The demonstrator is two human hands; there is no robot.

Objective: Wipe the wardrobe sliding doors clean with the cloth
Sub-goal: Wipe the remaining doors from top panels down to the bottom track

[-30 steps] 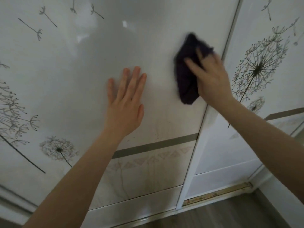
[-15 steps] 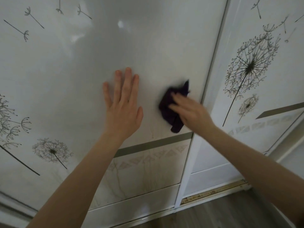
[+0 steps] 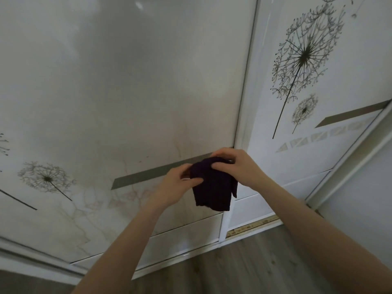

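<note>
We're off the door (image 3: pixel 127 81) now. The left hand (image 3: pixel 178 185) has left the panel, and with the right hand (image 3: pixel 239 166) it pinches the cloth (image 3: pixel 212 189), held clear of the door. Wiping paused; likely refolding to a clean face.

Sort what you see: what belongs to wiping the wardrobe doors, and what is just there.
Job: cloth, gripped by left hand and right hand; left door; right door.
Just there: floor; door track; wall on the right.
</note>
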